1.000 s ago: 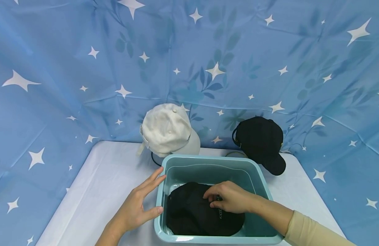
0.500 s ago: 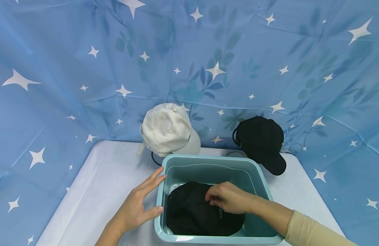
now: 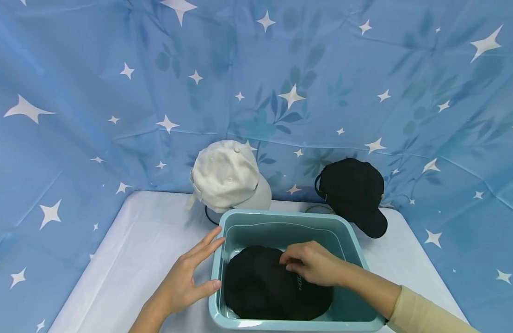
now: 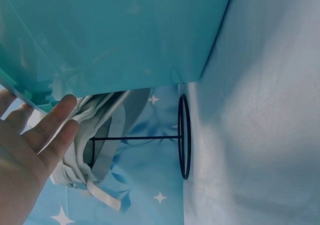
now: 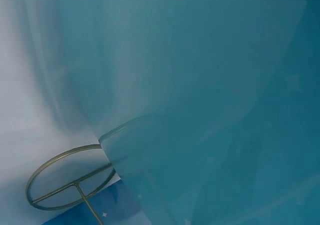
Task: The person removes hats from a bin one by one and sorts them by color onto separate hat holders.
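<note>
A light teal plastic basin (image 3: 281,215) stands at the table's front, and a black cap (image 3: 258,289) with pale lettering lies inside it. My right hand (image 3: 312,263) reaches into the basin from the right. Its curled thumb and fingers pinch the cap's fabric beside the lettering. With fingers spread, my left hand (image 3: 183,280) rests its fingertips against the basin's left rim. The left wrist view shows those fingers (image 4: 60,130) at the rim. In the right wrist view the basin's wall (image 5: 190,75) fills most of the picture and the right hand is hidden.
Behind the basin, a white cap (image 3: 225,173) sits on a black wire stand (image 4: 185,137). At the back right another black cap (image 3: 352,187) hangs on a gold wire stand (image 5: 62,156). A blue star-patterned curtain (image 3: 256,69) rises behind the white-covered table (image 3: 144,226).
My right hand has shifted slightly right and up, with its fingers drawn closer together. The cap in the basin has moved a little under the pinch. My left hand stays put.
</note>
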Action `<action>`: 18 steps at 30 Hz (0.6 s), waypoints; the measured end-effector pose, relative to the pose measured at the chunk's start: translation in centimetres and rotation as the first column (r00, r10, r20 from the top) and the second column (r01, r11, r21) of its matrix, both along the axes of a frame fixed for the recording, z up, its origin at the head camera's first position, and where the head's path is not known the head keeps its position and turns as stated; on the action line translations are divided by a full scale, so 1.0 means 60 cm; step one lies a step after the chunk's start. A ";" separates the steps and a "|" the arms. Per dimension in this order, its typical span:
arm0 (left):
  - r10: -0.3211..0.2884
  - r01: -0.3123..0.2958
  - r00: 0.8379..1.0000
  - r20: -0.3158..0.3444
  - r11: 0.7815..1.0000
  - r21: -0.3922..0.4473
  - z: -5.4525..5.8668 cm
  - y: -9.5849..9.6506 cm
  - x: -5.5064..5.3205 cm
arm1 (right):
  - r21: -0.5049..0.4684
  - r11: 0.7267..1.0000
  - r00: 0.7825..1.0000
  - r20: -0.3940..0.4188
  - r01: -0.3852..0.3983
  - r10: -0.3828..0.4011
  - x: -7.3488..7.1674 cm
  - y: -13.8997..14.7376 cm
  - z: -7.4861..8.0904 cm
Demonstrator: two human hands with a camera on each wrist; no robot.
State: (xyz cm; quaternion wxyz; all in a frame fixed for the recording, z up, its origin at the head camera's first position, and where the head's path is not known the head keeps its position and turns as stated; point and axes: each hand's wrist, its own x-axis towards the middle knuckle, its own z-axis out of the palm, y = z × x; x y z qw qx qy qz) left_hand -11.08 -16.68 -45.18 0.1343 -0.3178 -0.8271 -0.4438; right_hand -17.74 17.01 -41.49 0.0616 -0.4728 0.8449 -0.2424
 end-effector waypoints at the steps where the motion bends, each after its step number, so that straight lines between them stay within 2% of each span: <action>1: -0.002 0.002 1.000 0.005 1.000 0.000 0.000 0.000 0.000 | -0.008 1.000 1.000 -0.005 0.002 -0.002 0.000 0.002 0.001; 12: -0.002 0.002 1.000 0.025 1.000 0.006 -0.001 0.001 0.000 | -0.028 0.999 0.999 -0.027 0.023 -0.023 0.000 0.015 0.014; 18: -0.001 0.001 1.000 0.016 1.000 0.007 -0.001 0.000 0.000 | -0.084 0.996 0.999 -0.024 0.029 -0.031 0.003 0.023 0.017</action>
